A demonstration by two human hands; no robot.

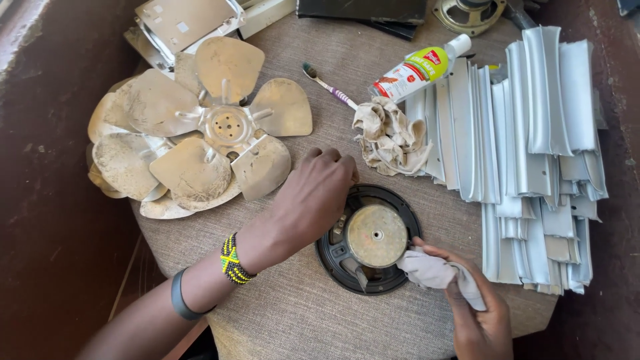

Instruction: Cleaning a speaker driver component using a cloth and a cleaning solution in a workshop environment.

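The left hand [313, 190] curls over the round black speaker frame [369, 239], hiding its upper-left rim; the right hand [477, 313], partly cut off, pinches a grey cloth [433, 272] against its edge.

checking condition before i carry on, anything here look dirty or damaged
Yes: the stacked metal fan blades at left are caked with brown grime, unlike the clean grey metal strips at right. No damage is visible.
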